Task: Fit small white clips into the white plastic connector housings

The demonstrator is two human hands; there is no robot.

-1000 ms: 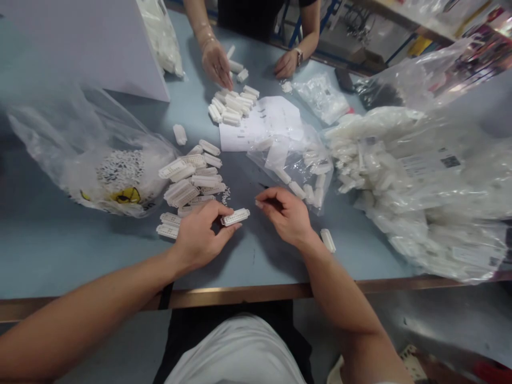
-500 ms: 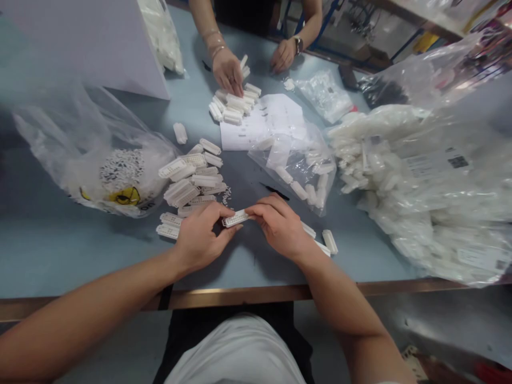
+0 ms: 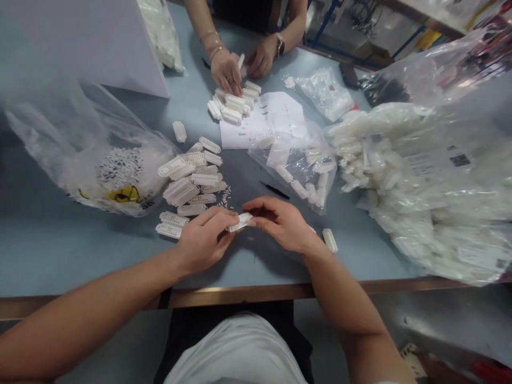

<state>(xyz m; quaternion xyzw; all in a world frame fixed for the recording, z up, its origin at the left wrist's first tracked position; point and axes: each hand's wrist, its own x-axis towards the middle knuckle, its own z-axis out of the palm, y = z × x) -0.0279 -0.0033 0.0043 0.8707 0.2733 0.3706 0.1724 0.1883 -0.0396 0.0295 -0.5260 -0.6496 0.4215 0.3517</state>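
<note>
A white plastic connector housing [image 3: 240, 221] is held over the table between my two hands. My left hand [image 3: 206, 237] is closed on its left end, thumb and fingers pinching it. At the right end, the thumb of my right hand [image 3: 280, 221] presses against the housing, with the index finger curled above it. To the left of my hands lies a pile of similar white housings [image 3: 182, 191], some showing rows of small holes. Tiny white pieces [image 3: 224, 196] are scattered beside that pile. Behind my right hand is a black pen-like tool [image 3: 275, 190].
A clear bag of small white pieces [image 3: 120, 168] stands at left. Across the table, a co-worker's hands [image 3: 226, 72] are at another housing pile [image 3: 232, 106], beside a paper sheet [image 3: 240, 137]. A plastic bag with housings [image 3: 298, 170] lies ahead; large filled bags [image 3: 432, 197] crowd the right.
The housing has been tilted in my fingers, and its face with holes no longer shows clearly. My right thumb has come to its end. The co-worker's two hands have drawn together.
</note>
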